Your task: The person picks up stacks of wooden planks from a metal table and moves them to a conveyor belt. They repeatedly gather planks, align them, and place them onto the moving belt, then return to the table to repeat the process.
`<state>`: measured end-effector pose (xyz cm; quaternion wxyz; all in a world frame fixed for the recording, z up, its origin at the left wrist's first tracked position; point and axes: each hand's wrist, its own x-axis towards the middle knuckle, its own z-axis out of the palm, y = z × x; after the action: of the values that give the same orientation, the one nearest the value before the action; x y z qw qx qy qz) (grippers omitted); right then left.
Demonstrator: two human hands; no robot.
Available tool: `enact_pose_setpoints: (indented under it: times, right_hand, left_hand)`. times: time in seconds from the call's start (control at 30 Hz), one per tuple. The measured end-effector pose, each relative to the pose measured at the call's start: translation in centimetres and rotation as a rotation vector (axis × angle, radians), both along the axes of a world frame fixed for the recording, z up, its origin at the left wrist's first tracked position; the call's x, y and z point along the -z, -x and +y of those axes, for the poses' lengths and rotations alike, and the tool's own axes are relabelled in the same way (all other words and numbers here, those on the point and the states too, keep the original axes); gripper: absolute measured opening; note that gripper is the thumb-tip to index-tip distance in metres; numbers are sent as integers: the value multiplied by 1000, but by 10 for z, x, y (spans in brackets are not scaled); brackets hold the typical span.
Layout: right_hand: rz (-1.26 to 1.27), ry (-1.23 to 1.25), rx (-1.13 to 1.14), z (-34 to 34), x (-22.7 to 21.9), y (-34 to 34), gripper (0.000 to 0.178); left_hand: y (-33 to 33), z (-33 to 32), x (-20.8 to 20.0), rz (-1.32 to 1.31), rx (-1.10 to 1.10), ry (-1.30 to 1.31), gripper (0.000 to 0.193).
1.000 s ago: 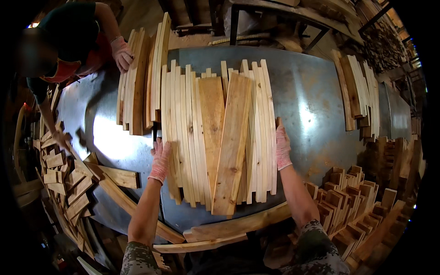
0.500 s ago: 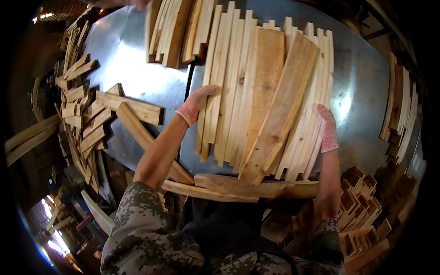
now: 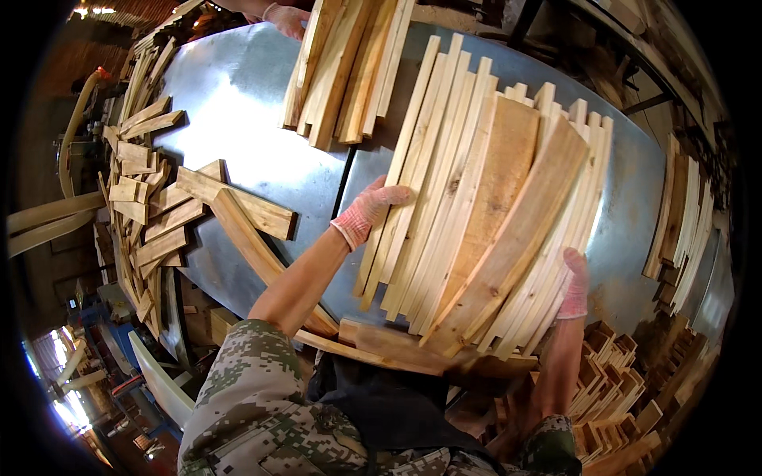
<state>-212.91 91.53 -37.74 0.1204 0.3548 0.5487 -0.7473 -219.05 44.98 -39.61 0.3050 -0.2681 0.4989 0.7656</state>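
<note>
A wide row of pale wooden strips [image 3: 432, 182] lies side by side on the metal tabletop in front of me. On top rest two broader, browner boards: a straight board [image 3: 508, 151], and a slanting board [image 3: 528, 238] that crosses over its edge. My left hand [image 3: 371, 210], in a pink-and-white glove, grips the row's left edge, thumb over the outermost strip. At the right edge, my right hand [image 3: 575, 285] presses against the strips near their close end; its fingers are partly hidden. Both hands are closed on the row from opposite sides.
Another bundle of strips [image 3: 341, 71] lies at the far side, near another person's gloved hand [image 3: 287, 20]. Short offcuts [image 3: 151, 198] heap up at the left. Loose boards [image 3: 246, 234] lie beside my left forearm. Stacked wooden pieces [image 3: 607, 381] stand at lower right.
The view has shifted and turned, so the row appears lower, farther right and more tilted. A wider gap shows between it and the far bundle. Both my hands keep their places on its sides.
</note>
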Motion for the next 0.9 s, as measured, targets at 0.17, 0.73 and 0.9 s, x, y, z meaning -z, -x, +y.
enact_pose_setpoints:
  times: [0.17,0.73,0.9]
  right_hand:
    - [174,55,-131,-3,-76,-2,61]
    - [529,238,-205,-42,-101,-90,50]
    - [591,403,-483,-107,-167,-99,52]
  left_hand:
    - [14,7,-49,149,2,-108,78]
    - [-228,-75,-233,447,-204,157,93]
    - [-340,-97,-262,474,-462,112,87]
